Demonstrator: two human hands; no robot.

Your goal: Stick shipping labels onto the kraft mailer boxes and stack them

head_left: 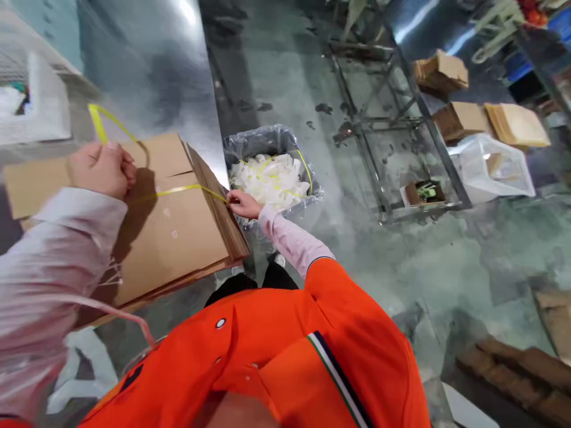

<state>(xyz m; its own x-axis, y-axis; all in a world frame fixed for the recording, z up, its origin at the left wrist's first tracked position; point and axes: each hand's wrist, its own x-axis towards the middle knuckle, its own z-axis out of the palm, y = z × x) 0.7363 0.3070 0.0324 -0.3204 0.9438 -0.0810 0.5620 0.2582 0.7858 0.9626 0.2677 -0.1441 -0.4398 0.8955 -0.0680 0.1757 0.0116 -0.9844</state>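
Note:
A stack of flattened cardboard boxes (178, 229) lies on the corner of a metal table, with a yellow packing strap (178, 190) running across its top. My left hand (102, 169) is closed above the stack's left part, and a loop of the strap rises behind the fist. At the stack's right edge, my right hand (244, 204) pinches the strap where it bends over the side. The strap's course under the stack is hidden. Just beyond my right hand stands a bin (276, 134) lined with clear plastic, holding white scraps and bits of yellow strap.
The shiny metal table (151, 65) stretches away ahead, with a white crate (35, 107) at left. On the right stand a metal frame (370, 160), cardboard stacks (464, 122) and a white basket (499, 163). Brown packages (517, 374) lie lower right. The floor (285, 65) has wet patches.

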